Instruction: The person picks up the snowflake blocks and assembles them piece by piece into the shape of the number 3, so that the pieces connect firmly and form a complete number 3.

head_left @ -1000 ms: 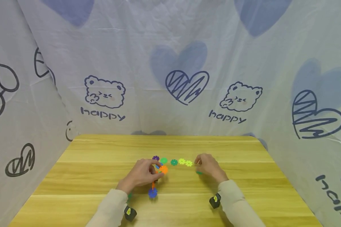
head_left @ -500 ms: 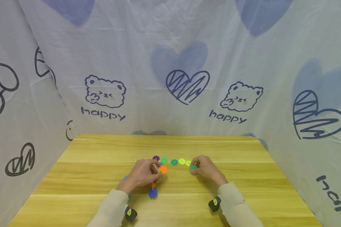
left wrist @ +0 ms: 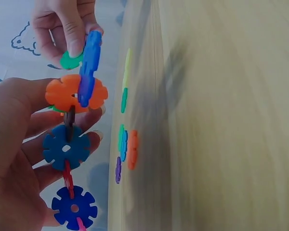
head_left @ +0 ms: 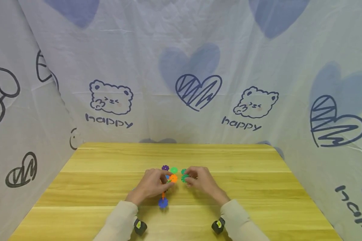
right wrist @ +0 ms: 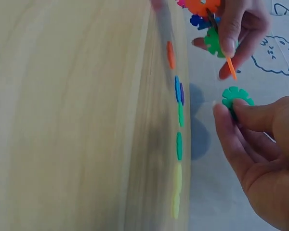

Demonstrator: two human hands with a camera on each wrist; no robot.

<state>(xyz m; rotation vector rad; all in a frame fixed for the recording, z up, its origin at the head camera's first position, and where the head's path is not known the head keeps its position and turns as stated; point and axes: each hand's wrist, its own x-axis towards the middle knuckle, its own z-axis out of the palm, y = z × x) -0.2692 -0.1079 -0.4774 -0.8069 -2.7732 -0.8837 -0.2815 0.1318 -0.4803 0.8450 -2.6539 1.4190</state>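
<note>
My left hand [head_left: 152, 184] pinches an orange notched disc [head_left: 173, 178], part of a chain of interlocking plastic flower discs. In the left wrist view, a blue disc [left wrist: 90, 60] is slotted upright into that orange disc. Below it hang a dark piece [left wrist: 70, 122], a teal-blue disc [left wrist: 55, 153], a red piece [left wrist: 68, 178] and a dark blue disc [left wrist: 65, 216]. My right hand [head_left: 203, 179] pinches a loose green notched disc [right wrist: 236, 95] between thumb and fingers. In the right wrist view, a small gap separates this disc from the chain.
Loose discs lie on the wooden table [head_left: 247, 194] beyond the hands: purple [head_left: 165, 167], light green [head_left: 174, 170], darker green [right wrist: 179, 146], yellow ones [right wrist: 177, 183] and an orange one [right wrist: 170, 54]. A patterned white cloth [head_left: 151, 110] rises behind the table and at both sides.
My right hand has moved left with the green disc, turning its face into view and bringing it close to the chain. It now covers the yellow discs in the head view. The left hand barely moves.
</note>
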